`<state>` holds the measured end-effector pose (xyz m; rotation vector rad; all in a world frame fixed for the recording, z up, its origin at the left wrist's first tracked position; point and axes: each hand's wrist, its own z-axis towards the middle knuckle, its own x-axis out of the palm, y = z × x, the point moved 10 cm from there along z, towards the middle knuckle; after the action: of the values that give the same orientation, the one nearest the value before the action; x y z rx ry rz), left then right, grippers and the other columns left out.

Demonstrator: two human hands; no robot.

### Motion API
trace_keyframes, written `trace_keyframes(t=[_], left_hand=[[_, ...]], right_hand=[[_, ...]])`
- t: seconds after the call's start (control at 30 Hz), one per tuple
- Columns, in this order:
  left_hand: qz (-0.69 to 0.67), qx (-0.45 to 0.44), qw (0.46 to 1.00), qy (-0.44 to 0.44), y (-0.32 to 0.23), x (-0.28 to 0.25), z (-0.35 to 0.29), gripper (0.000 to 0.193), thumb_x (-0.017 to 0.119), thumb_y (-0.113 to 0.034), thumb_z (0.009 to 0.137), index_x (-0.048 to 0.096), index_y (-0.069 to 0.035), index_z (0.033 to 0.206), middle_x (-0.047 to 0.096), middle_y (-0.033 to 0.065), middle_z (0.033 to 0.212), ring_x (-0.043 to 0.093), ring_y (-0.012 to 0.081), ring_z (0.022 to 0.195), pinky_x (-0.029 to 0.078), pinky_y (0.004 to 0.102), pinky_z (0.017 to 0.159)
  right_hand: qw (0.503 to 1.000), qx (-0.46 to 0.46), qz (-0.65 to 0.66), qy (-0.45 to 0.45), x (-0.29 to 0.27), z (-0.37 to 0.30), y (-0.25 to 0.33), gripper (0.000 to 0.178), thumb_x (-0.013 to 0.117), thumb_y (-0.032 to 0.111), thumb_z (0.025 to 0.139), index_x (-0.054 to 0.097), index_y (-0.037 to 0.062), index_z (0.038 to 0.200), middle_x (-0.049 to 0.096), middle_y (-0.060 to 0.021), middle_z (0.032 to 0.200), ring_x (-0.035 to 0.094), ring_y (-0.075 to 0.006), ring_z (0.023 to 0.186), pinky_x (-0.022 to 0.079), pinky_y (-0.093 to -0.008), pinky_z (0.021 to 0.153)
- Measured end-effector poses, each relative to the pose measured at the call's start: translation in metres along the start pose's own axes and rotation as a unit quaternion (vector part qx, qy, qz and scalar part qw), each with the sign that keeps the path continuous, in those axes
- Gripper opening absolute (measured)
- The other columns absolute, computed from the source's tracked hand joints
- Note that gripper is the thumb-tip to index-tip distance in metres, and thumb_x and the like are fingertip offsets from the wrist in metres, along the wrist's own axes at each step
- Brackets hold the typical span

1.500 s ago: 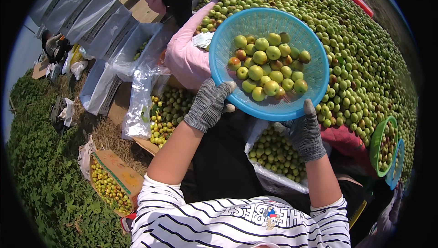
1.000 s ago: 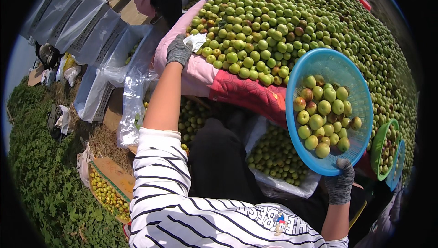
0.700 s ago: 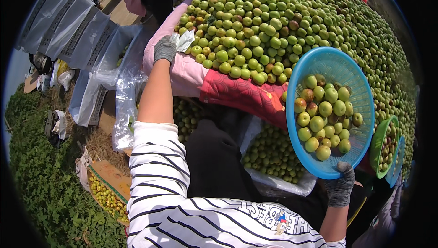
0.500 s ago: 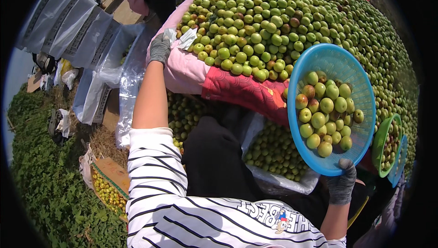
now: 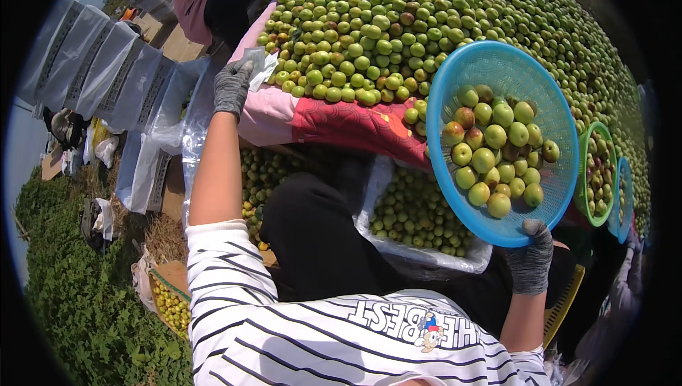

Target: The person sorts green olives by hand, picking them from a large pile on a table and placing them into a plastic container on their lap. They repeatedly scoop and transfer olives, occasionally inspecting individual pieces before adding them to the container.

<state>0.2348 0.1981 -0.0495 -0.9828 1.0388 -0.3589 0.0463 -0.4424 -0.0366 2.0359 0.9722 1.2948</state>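
Observation:
My left hand point(image 5: 233, 87), in a grey glove, is closed on a small whitish sheet point(image 5: 254, 57), paper or thin plastic, at the cloth-covered left edge of the fruit heap. A second white scrap point(image 5: 264, 73) lies close beside it. With my gloved right hand point(image 5: 531, 258) I grip the near rim of a blue plastic basket point(image 5: 446, 205), thumb over the rim. Tilted toward me, this basket holds green, partly reddish fruits point(image 5: 496, 137) that look like jujubes. It leans at the near side of the large heap of the same fruits point(image 5: 383, 30).
Pink and red cloth point(image 5: 341, 119) covers the heap's near edge. Below stands a plastic-lined crate of fruit point(image 5: 419, 222). Green point(image 5: 593, 205) and blue baskets are at right. Lined crates point(image 5: 92, 59) line the left, near a fruit carton point(image 5: 170, 301). Another person's pink sleeve point(image 5: 192, 2) shows at top.
The view has shifted, so most things sit a little differently in it. The white sheets by my left hand now lie closer together. My right hand still grips the basket.

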Motion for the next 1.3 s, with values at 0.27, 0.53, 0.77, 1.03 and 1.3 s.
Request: trace_keyframes(t=[0.27,0.53,0.77,1.03,1.3], left_hand=[[0.274,0.191,0.815,0.474,-0.092,0.223,-0.258,0.038,0.071,-0.042,0.083,0.07,-0.005,0.092,0.07,0.0156,0.085,0.068,0.0294,0.08,0.052,0.0393,0.078],[0.38,0.177,0.734,0.535,-0.078,0.28,-0.319,0.04,0.057,-0.043,0.091,0.071,-0.006,0.093,0.07,0.0159,0.087,0.067,0.0333,0.086,0.051,0.0448,0.081],[-0.01,0.304,0.779,0.548,-0.166,0.296,-0.385,0.04,0.053,-0.042,0.095,0.061,-0.007,0.112,0.068,0.015,0.107,0.067,0.0296,0.096,0.052,0.0446,0.088],[-0.521,-0.261,0.61,0.538,-0.175,0.208,-0.317,0.093,0.049,-0.074,0.083,0.039,-0.003,0.141,0.051,0.0164,0.135,0.058,0.0287,0.113,0.052,0.0399,0.094],[-0.456,-0.246,0.819,0.246,-0.107,0.08,-0.247,0.042,0.066,-0.01,0.081,0.049,0.0,0.119,0.062,0.0099,0.097,0.066,0.0185,0.083,0.059,0.027,0.06]], right_hand=[[0.999,-0.019,0.004,-0.042,-0.037,-0.015,0.008,0.051,0.067,0.007,0.074,0.047,-0.0073,0.119,0.058,-0.0168,0.105,0.064,-0.0283,0.096,0.055,-0.0412,0.093],[0.999,-0.012,0.026,-0.03,-0.054,-0.029,0.01,0.063,0.067,0.007,0.075,0.04,-0.0068,0.129,0.055,-0.0183,0.116,0.061,-0.031,0.106,0.053,-0.0426,0.096],[0.999,-0.011,0.031,-0.003,-0.057,-0.031,0.009,0.062,0.069,0.007,0.075,0.04,-0.0084,0.129,0.055,-0.0187,0.118,0.061,-0.0307,0.107,0.052,-0.0429,0.098],[0.999,0.033,-0.033,0.011,-0.029,-0.024,-0.017,0.032,0.066,0.009,0.078,0.056,-0.0041,0.105,0.063,-0.0121,0.098,0.066,-0.0219,0.088,0.056,-0.0359,0.087],[0.957,0.131,-0.095,0.241,0.119,-0.001,-0.061,0.072,0.069,0.031,0.088,0.03,0.0175,0.147,0.051,-0.0152,0.129,0.064,-0.023,0.102,0.058,-0.0415,0.082]])
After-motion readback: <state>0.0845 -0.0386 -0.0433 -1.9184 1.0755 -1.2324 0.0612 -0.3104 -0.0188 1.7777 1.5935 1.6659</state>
